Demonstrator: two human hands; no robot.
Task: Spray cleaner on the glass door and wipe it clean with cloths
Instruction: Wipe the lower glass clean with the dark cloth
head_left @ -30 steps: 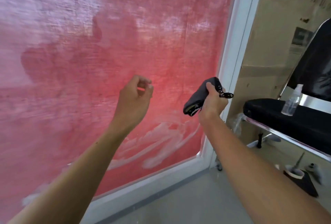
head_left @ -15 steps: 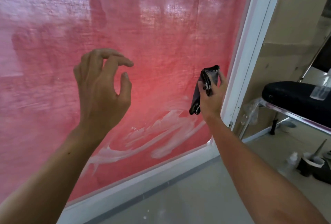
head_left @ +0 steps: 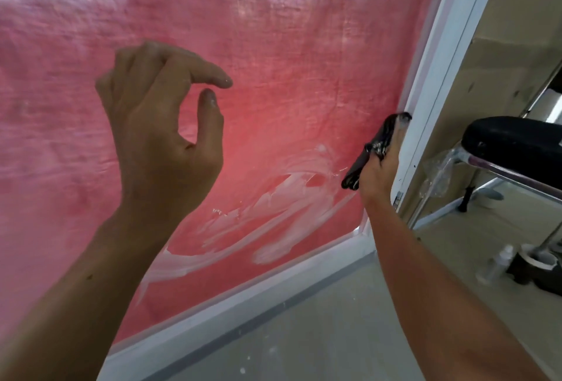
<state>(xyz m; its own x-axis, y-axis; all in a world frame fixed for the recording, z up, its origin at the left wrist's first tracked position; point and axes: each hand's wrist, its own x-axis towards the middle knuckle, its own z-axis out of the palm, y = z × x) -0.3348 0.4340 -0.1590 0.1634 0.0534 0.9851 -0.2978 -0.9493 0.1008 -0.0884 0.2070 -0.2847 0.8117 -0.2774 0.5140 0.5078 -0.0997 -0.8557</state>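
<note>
The glass door [head_left: 304,61] fills most of the view, red behind the pane, with a white frame [head_left: 431,82] on its right and bottom edges. White smears of cleaner [head_left: 273,219] streak the lower right of the glass. My right hand [head_left: 380,167] grips a folded black cloth [head_left: 369,152] near the pane's right edge, next to the frame. My left hand [head_left: 161,131] is raised in front of the glass, empty, fingers curled and apart, with white flecks on the fingertips.
A black padded seat [head_left: 514,143] on a chrome frame stands at the right. On the floor beneath it are a small clear bottle [head_left: 498,262] and a dark holder with a white rim [head_left: 538,262]. The grey floor [head_left: 319,335] lies below the door.
My right hand has carried the cloth to the right, up to the door frame. My left hand has risen and its fingers have spread. The view has shifted closer to the glass.
</note>
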